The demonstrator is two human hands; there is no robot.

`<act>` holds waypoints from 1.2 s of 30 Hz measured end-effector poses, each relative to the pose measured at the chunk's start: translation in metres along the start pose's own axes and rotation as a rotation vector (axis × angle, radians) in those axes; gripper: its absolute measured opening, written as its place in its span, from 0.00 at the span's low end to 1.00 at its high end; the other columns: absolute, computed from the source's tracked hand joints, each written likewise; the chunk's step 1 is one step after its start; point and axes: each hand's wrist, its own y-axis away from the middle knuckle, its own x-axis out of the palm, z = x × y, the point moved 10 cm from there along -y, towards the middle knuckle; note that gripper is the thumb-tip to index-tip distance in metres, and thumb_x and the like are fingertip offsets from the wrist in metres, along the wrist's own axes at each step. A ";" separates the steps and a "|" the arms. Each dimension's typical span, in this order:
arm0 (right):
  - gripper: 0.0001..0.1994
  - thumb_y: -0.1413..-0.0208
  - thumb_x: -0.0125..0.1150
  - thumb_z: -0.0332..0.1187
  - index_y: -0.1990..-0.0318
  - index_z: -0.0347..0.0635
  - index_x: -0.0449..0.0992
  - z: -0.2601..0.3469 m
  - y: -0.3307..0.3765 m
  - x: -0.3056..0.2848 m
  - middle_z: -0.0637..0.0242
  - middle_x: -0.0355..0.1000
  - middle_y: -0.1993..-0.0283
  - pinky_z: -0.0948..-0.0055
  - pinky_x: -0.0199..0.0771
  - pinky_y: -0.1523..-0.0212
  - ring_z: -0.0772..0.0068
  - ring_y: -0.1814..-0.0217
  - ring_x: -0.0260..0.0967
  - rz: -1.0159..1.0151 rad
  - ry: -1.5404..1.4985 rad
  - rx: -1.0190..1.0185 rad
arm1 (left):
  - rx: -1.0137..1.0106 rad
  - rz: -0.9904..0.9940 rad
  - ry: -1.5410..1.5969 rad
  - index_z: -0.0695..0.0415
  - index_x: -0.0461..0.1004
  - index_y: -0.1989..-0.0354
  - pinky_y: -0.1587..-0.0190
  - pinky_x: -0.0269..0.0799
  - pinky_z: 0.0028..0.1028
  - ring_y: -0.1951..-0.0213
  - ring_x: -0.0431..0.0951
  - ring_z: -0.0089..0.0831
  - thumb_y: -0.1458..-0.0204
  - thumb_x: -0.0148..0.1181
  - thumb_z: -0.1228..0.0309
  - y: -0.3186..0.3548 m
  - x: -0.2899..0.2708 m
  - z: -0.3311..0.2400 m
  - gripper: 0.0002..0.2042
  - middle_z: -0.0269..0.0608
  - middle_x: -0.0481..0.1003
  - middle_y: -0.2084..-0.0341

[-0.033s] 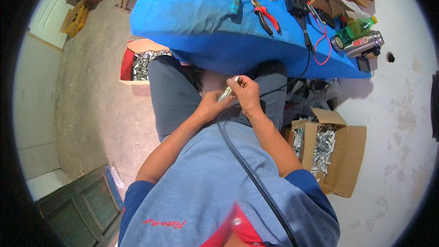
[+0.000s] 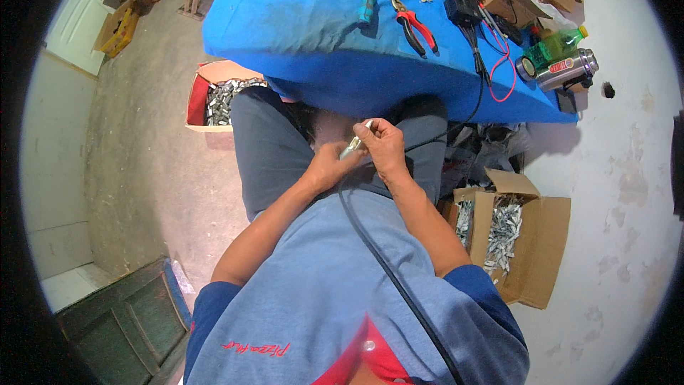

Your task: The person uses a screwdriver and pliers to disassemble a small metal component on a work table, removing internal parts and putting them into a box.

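Over my lap, both hands close round a small, slim silver metal piece (image 2: 350, 148), which is tilted up to the right. My left hand (image 2: 332, 163) grips its lower end. At the upper end, the thumb and fingers of my right hand (image 2: 383, 144) pinch it. Fingers cover much of the piece, so its exact kind cannot be made out. A black cable (image 2: 385, 265) runs up over my shirt and passes close under my hands.
The blue-covered table (image 2: 320, 75) ahead carries red-handled pliers (image 2: 415, 25), a teal screwdriver (image 2: 368, 8), black adapters (image 2: 463, 8), a steel flask (image 2: 570, 70) and a green bottle (image 2: 556, 45). Boxes of metal parts stand at left (image 2: 203, 93) and right (image 2: 545, 242).
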 end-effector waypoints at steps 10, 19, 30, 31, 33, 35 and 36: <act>0.12 0.47 0.73 0.35 0.66 0.36 0.77 0.017 0.011 0.004 0.71 0.74 0.74 0.76 0.68 0.72 0.81 0.73 0.68 -0.021 0.298 -0.221 | -0.004 -0.016 -0.102 0.68 0.78 0.68 0.69 0.70 0.35 0.74 0.75 0.29 0.46 0.60 0.59 0.004 -0.001 -0.001 0.19 0.44 0.76 0.79; 0.10 0.47 0.69 0.30 0.61 0.36 0.77 0.041 0.020 -0.001 0.61 0.76 0.63 0.70 0.73 0.65 0.70 0.64 0.74 -0.088 0.418 -0.272 | -0.014 -0.049 -0.200 0.68 0.76 0.75 0.73 0.68 0.36 0.78 0.71 0.25 0.48 0.61 0.62 -0.001 -0.003 0.008 0.17 0.39 0.73 0.84; 0.19 0.49 0.65 0.34 0.51 0.37 0.74 0.067 0.058 0.043 0.59 0.72 0.61 0.57 0.68 0.53 0.55 0.55 0.70 0.482 1.162 -0.917 | 0.022 0.019 -0.206 0.69 0.77 0.71 0.70 0.70 0.35 0.74 0.73 0.26 0.50 0.62 0.62 -0.003 0.000 0.024 0.17 0.44 0.74 0.81; 0.18 0.49 0.66 0.35 0.52 0.37 0.74 0.061 0.059 0.042 0.60 0.71 0.63 0.58 0.68 0.54 0.55 0.57 0.69 0.498 1.177 -0.917 | 0.036 0.012 -0.209 0.68 0.77 0.73 0.72 0.69 0.34 0.75 0.70 0.22 0.50 0.62 0.65 -0.003 0.002 0.023 0.14 0.39 0.71 0.83; 0.17 0.50 0.67 0.35 0.54 0.39 0.74 0.053 0.056 0.042 0.61 0.70 0.67 0.59 0.68 0.57 0.57 0.60 0.69 0.529 1.212 -0.929 | 0.003 0.038 -0.226 0.67 0.77 0.72 0.72 0.68 0.34 0.75 0.70 0.21 0.49 0.61 0.65 -0.002 0.003 0.021 0.14 0.39 0.73 0.83; 0.16 0.50 0.66 0.36 0.55 0.40 0.74 0.051 0.052 0.043 0.63 0.68 0.69 0.59 0.67 0.59 0.58 0.62 0.68 0.552 1.231 -0.948 | -0.003 0.027 -0.205 0.67 0.78 0.72 0.72 0.68 0.34 0.76 0.70 0.22 0.49 0.62 0.64 -0.005 0.004 0.026 0.14 0.39 0.74 0.82; 0.15 0.49 0.66 0.36 0.56 0.41 0.74 0.050 0.051 0.045 0.64 0.68 0.70 0.60 0.67 0.61 0.58 0.63 0.67 0.563 1.239 -0.959 | 0.000 0.028 -0.197 0.67 0.78 0.72 0.72 0.68 0.34 0.76 0.70 0.22 0.49 0.62 0.64 -0.006 0.003 0.028 0.15 0.39 0.74 0.82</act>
